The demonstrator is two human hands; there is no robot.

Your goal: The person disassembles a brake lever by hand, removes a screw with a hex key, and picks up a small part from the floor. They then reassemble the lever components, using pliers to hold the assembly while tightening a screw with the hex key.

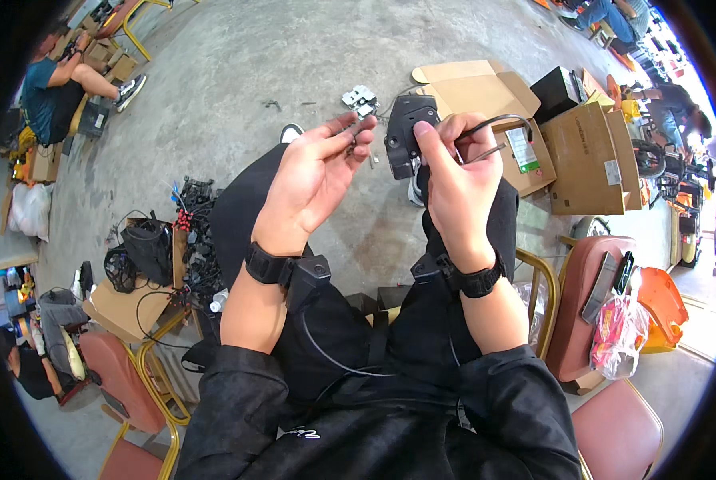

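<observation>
My right hand grips a black angular plastic housing with small holes, its thumb pressed on the face. A black curved cable and a thin grey rod also run from that hand's fingers. My left hand is to the left of the housing, palm up with fingers curled, holding small dark bits at the fingertips, too small to name. Both wrists wear black straps with boxy modules and cables. Beyond the hands, a small silver-and-white part lies on the concrete floor.
An open cardboard box and an upright carton stand right front. A pile of black cables lies left. Chairs flank my legs, one bearing a plastic bag. Other people sit or crouch around the edges.
</observation>
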